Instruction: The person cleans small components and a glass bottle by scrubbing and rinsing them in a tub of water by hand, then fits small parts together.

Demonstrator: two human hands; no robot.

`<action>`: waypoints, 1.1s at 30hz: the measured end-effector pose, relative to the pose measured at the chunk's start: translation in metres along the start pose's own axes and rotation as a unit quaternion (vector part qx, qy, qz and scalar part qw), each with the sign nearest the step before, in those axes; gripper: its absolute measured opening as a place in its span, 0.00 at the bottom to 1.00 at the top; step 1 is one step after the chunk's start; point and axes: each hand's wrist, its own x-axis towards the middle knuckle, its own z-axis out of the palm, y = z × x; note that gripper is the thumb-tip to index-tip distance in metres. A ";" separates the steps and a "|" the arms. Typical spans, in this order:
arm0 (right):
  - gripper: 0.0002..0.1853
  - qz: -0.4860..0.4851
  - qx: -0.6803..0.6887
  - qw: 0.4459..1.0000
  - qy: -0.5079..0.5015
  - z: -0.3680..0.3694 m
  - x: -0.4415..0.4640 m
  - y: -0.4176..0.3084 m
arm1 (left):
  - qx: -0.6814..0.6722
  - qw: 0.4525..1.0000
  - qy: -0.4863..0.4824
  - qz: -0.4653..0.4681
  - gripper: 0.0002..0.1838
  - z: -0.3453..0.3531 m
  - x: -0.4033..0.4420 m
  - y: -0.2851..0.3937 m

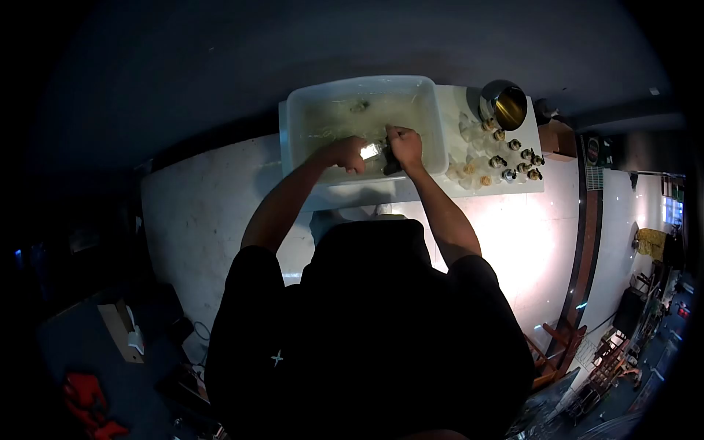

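Both hands are over a white plastic tub [442, 147] of cloudy water. My left hand [347, 154] is closed around a small, shiny object [370, 152] that looks like clear glass and glares brightly. Beside it, my right hand [406, 149] is closed, with a dark piece [392, 166] at its fingers that could be a cloth or a brush; I cannot tell which. A small dark object [358, 107] shows in the water toward the tub's far side.
The tub stands on a white table [469, 187]. To its right are several small clear pieces with gold or dark tops [499, 161]. A shiny metal pot [506, 108] stands at the back right, near a cardboard box [560, 141]. Wooden chairs [561, 345] stand at lower right.
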 end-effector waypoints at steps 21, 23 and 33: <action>0.28 0.189 0.064 0.964 -0.175 -0.006 0.051 0.065 | 0.325 0.862 0.367 0.131 0.20 0.049 0.046 -0.027; 0.29 0.116 -0.205 0.970 -0.055 -0.018 0.041 0.033 | 0.295 0.895 0.323 0.087 0.20 0.055 0.047 -0.023; 0.24 0.011 -0.289 0.954 0.078 -0.018 0.041 0.048 | 0.259 0.938 0.208 -0.103 0.11 0.034 -0.003 -0.011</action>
